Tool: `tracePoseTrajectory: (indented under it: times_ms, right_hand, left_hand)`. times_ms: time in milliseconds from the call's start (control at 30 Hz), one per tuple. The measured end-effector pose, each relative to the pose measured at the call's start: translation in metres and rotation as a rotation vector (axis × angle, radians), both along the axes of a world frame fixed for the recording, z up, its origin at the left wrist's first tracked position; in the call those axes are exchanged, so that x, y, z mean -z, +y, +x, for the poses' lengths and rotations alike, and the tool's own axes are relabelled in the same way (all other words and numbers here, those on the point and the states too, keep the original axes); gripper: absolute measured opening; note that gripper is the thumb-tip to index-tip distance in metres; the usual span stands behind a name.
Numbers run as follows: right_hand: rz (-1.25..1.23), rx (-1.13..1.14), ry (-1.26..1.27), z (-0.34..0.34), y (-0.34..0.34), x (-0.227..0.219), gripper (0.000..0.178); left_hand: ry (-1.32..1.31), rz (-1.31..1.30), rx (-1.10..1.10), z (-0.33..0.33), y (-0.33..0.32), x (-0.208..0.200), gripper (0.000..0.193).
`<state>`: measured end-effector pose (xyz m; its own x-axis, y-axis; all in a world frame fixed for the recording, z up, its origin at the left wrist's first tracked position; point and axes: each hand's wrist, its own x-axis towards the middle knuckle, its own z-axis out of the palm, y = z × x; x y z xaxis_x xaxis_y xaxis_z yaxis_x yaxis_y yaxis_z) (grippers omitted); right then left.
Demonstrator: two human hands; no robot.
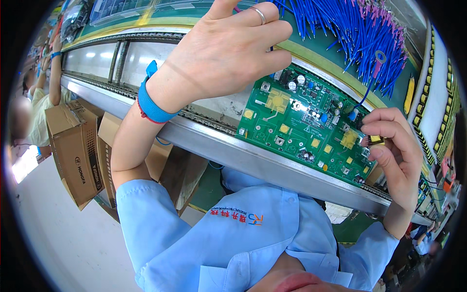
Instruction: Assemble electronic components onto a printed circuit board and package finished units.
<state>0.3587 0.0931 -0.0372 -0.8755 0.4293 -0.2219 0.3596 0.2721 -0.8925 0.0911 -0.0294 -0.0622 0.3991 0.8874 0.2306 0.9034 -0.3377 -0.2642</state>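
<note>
A green circuit board (265, 127) lies on the metal rails of the line in front of me, fitted with capacitors, chips and yellow-topped parts. My right hand (401, 146) is at the board's right end, pinching a small transformer (375, 139) with a yellow top and pins between thumb and fingers. My left hand (226, 51) hovers above the board's far left corner, fingers curled; a bit of purple shows beside them, but what they hold is hidden. Near my right hand, a blue wire with a ring terminal (379, 59) rises from the board.
A large bundle of blue wires (335, 29) lies beyond the board. Strips of yellow-topped parts (422, 104) stand at the right. Cardboard boxes (73, 146) sit below the metal rail (214, 151) at the left. Another person's arm (55, 73) reaches in at the far left.
</note>
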Motion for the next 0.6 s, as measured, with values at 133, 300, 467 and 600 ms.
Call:
tracePoseTrajectory:
  times_ms: [133,300,467,600]
  right_hand:
    - [0.128,-0.150,0.038,-0.008,0.005,0.001,0.028]
    - [0.324,-0.106,0.109,-0.034,-0.016,0.013,0.027]
    - [0.703,-0.186,0.041,-0.051,-0.027,0.021,0.036]
    - [0.805,-0.206,0.002,-0.055,-0.028,0.029,0.040]
  left_hand:
    - [0.000,0.016,0.031,0.003,-0.001,-0.001,0.011]
    - [-0.116,0.137,0.026,-0.002,0.004,-0.002,0.007]
    - [-0.678,0.660,0.229,-0.020,0.012,0.025,0.024]
    - [-0.756,0.665,0.220,-0.022,0.006,0.022,0.026]
